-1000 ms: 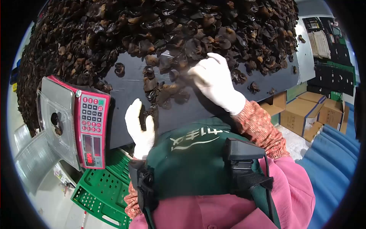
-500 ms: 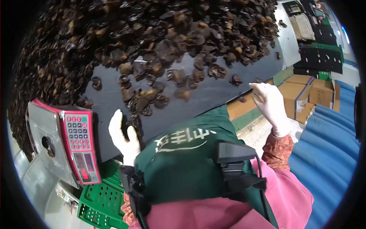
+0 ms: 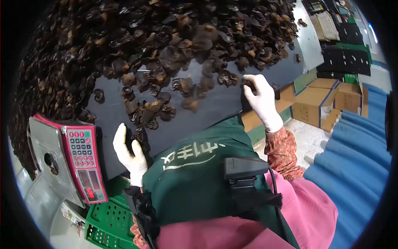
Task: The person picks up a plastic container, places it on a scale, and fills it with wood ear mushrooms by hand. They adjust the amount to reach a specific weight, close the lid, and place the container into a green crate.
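Note:
A heap of dark brown wood ear mushrooms (image 3: 166, 37) covers the far side of the grey table (image 3: 207, 111), with loose pieces scattered toward me. My right hand (image 3: 262, 103), in a white glove, is at the table's near edge. Its thumb and fingers curl around a small dark wood ear (image 3: 248, 84), which is mostly hidden. My left hand (image 3: 129, 152), also gloved, hovers near the left part of the table edge, thumb and fingers apart. Just past its thumb lies a small line of wood ears (image 3: 142, 139); I see nothing gripped there.
A pink scale (image 3: 85, 162) with a metal pan (image 3: 54, 159) stands at the left; a dark piece lies on the pan. Below it is a green crate (image 3: 110, 222). Cardboard boxes (image 3: 311, 103) and blue corrugated sheeting (image 3: 352, 166) are on the right.
My right hand has moved left and inward from beyond the table edge, closing over a loose wood ear. My left hand stays near the same place, still spread. The view has shifted slightly.

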Demonstrator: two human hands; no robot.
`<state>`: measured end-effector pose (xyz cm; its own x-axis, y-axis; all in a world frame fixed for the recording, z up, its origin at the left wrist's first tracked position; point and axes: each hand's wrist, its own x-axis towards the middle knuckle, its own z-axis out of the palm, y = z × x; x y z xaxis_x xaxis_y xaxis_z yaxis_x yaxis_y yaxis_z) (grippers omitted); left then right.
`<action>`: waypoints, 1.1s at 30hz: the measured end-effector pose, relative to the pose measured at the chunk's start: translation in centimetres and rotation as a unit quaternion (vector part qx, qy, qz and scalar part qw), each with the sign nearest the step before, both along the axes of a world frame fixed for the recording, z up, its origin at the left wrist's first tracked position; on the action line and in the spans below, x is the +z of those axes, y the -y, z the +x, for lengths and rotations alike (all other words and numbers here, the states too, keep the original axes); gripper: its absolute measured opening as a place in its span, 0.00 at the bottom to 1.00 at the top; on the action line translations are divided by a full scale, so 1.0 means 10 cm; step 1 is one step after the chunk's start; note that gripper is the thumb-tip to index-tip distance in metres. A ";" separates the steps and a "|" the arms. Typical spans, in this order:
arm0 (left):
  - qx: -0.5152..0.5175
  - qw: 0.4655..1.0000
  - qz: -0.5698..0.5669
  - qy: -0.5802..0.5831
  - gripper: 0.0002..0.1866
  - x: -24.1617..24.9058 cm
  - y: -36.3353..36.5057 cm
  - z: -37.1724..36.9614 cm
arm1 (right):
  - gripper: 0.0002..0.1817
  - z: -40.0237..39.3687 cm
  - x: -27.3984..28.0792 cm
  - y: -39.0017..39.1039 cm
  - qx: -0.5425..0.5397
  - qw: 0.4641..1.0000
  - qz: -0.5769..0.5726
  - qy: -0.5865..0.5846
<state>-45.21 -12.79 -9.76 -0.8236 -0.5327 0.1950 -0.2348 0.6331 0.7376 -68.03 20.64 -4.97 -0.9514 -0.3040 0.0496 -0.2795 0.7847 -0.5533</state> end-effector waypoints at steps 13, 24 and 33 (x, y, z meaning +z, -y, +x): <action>0.002 1.000 -0.015 -0.005 0.26 -0.02 0.01 -0.02 | 0.22 -0.04 0.75 -0.18 0.214 0.910 0.354 0.005; 0.016 1.000 0.009 0.017 0.25 0.01 -0.02 -0.02 | 0.32 -0.09 0.03 0.44 0.082 0.992 0.082 -0.054; -0.002 1.000 0.000 -0.002 0.30 -0.01 -0.01 -0.01 | 0.32 -0.05 0.05 0.79 0.086 0.988 -0.004 0.131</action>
<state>-45.32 -12.69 -9.85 -0.8251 -0.5293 0.1976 -0.2299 0.6340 0.7384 -68.51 12.78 -4.45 -0.8660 -0.4629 -0.1890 -0.2543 0.7333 -0.6306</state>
